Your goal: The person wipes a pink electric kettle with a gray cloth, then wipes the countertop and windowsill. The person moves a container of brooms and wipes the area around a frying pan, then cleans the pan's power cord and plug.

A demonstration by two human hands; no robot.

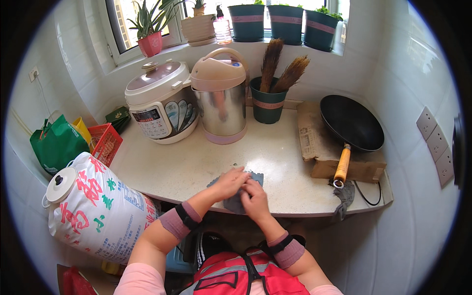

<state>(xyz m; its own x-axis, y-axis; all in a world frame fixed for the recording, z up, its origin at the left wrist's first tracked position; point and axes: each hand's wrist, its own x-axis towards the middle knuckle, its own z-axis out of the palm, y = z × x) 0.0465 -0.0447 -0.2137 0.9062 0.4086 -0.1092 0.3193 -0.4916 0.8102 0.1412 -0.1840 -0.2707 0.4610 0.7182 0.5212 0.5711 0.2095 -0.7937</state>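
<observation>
A crumpled grey-blue cloth (234,205) lies at the front edge of the pale countertop (177,166), partly covered by both hands. My left hand (232,181) rests over it from the left, fingers stretched toward the other hand and their tips partly hidden. Just to the right, my right hand (255,200) has bent fingers gathered on the cloth. The two hands meet near the cloth's middle. Small dark specks lie on the counter just beyond them.
An electric pressure cooker (162,103), a steel soymilk maker (220,107) and a green pot with whisk brushes (268,105) stand behind. At right, a wok (352,123) sits on flattened cardboard (311,136), beside a dark rag (344,197). A large printed sack (103,210) stands left.
</observation>
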